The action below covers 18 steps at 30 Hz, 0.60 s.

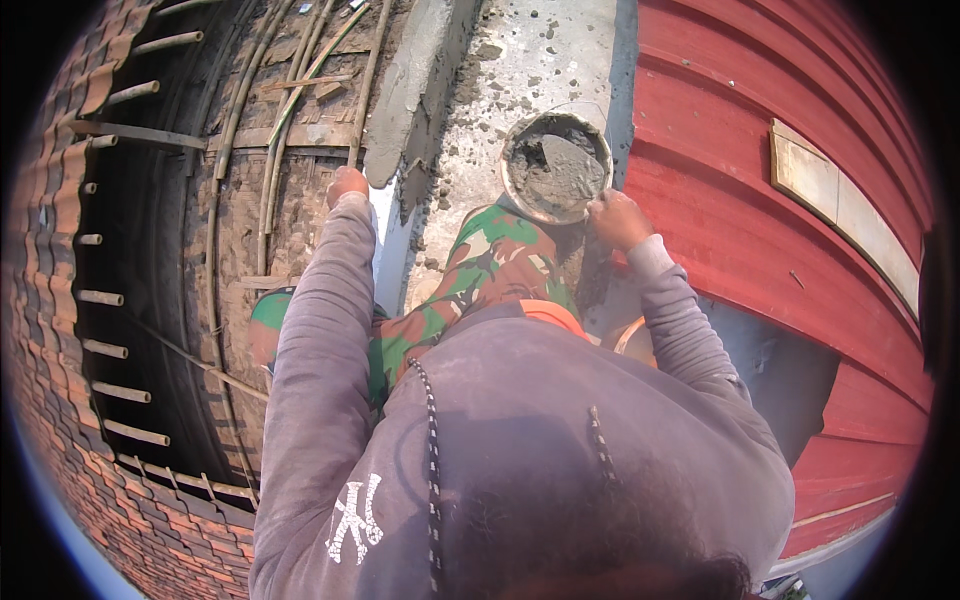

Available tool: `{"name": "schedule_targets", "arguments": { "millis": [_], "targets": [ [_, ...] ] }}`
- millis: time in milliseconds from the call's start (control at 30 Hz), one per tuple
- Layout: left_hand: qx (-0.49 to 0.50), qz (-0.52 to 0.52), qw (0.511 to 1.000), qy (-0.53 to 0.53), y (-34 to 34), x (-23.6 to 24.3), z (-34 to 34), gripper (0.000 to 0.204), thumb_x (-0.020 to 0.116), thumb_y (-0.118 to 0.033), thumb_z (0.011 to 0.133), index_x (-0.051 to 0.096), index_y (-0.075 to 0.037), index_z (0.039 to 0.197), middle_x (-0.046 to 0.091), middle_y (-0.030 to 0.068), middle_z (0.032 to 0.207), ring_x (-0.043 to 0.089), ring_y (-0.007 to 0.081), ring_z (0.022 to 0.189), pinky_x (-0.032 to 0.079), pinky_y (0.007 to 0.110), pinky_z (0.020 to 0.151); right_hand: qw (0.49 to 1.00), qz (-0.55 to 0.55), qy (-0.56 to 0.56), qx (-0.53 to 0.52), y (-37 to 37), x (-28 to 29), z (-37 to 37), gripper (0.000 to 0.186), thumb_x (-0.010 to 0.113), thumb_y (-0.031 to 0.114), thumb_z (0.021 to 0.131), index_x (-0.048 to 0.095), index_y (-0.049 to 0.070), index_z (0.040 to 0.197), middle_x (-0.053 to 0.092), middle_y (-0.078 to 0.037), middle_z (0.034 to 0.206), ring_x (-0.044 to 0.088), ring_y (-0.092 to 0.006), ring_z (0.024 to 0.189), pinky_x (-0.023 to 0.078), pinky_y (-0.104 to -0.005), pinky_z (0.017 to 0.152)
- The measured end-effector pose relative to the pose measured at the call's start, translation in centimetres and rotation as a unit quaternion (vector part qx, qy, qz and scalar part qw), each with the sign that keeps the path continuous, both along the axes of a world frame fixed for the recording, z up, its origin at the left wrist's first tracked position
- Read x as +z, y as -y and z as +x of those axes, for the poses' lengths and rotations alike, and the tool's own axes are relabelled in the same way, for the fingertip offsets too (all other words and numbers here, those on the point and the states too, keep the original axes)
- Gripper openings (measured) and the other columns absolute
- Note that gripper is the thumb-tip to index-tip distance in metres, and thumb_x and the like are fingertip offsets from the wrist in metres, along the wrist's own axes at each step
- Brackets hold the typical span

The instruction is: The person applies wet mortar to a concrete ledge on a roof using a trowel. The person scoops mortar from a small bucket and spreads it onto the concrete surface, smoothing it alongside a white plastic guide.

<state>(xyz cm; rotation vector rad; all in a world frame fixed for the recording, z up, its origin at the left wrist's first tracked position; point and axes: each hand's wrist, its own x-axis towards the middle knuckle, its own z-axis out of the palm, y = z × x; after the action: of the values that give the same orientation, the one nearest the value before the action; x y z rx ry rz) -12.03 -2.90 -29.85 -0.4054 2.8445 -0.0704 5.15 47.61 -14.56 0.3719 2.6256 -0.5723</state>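
Bucket (556, 166) of wet grey mortar stands on the concrete wall top (520, 70), at that ledge's right edge where it meets the red corrugated metal sheeting (740, 180). It is round, rim up, and filled to just below the rim.

Right hand (617, 218): arm extended forward from the lower right, grey sleeve to the wrist. Fingers are closed on the near right part of the bucket's rim, grasping it.

Left hand (346, 184): arm stretched straight forward along the ledge's left edge. The hand is curled closed at the near end of a band of fresh mortar (415, 90) laid along that edge. A pale flat piece (384, 215) shows just beside and below the hand; whether the hand grips it cannot be told.

Between the arms, the person's knee in camouflage trousers (490, 270) rests on the ledge, just below the bucket and touching or nearly touching it.

Edges and clearance: the ledge is narrow. Its surface ahead of the bucket is bare concrete spotted with mortar droppings. Left of the ledge lies a drop to bamboo laths (270, 130) and woven matting, with brick-red roof tiles (60, 280) beyond. Right of the ledge, the red sheeting slopes away, carrying a pale board (840, 210) well apart from the bucket.
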Motion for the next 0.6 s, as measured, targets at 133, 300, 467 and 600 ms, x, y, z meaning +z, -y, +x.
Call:
{"name": "schedule_targets", "arguments": {
  "millis": [133,300,467,600],
  "targets": [
    [0.029,0.051,0.998,0.025,7.1,9.1,-3.3,0.050,0.036,-0.032,0.105,0.071,-0.001,0.121,0.066,0.0308,0.132,0.062,0.0411,0.130,0.046,0.047,0.112,0.988,0.117,0.051,0.081,4.2,0.4,-2.1,0.037,0.054,0.021,0.099,0.070,0.002,0.127,0.071,-0.020,0.132,0.068,-0.0366,0.123,0.056,-0.0486,0.101],
    [-0.025,0.201,0.978,-0.047,3.0,21.2,-1.9,0.042,0.065,-0.038,0.100,0.073,-0.003,0.123,0.075,0.0236,0.116,0.074,0.0352,0.106,0.057,0.042,0.094,0.983,0.147,0.065,0.089,2.1,-10.4,-4.4,0.038,0.056,0.021,0.098,0.072,0.003,0.127,0.071,-0.017,0.133,0.071,-0.0344,0.120,0.059,-0.0471,0.096],
    [-0.022,0.236,0.972,-0.009,7.3,22.2,4.3,0.056,0.086,-0.040,0.086,0.073,0.000,0.124,0.077,0.0171,0.119,0.072,0.0281,0.107,0.055,0.039,0.099,0.994,-0.050,0.090,-0.024,2.4,-9.8,-3.9,0.035,0.060,0.026,0.095,0.073,-0.004,0.108,0.076,-0.021,0.102,0.076,-0.0353,0.083,0.061,-0.0474,0.070],
    [-0.080,0.174,0.956,0.222,4.0,21.6,6.7,0.070,0.090,-0.041,0.082,0.068,0.002,0.133,0.073,0.0194,0.127,0.070,0.0292,0.117,0.053,0.039,0.104,0.953,-0.246,0.054,-0.167,0.4,-9.3,1.1,0.038,0.062,0.032,0.097,0.069,-0.005,0.096,0.068,-0.016,0.074,0.065,-0.0265,0.053,0.054,-0.0418,0.050]
  ]
}}
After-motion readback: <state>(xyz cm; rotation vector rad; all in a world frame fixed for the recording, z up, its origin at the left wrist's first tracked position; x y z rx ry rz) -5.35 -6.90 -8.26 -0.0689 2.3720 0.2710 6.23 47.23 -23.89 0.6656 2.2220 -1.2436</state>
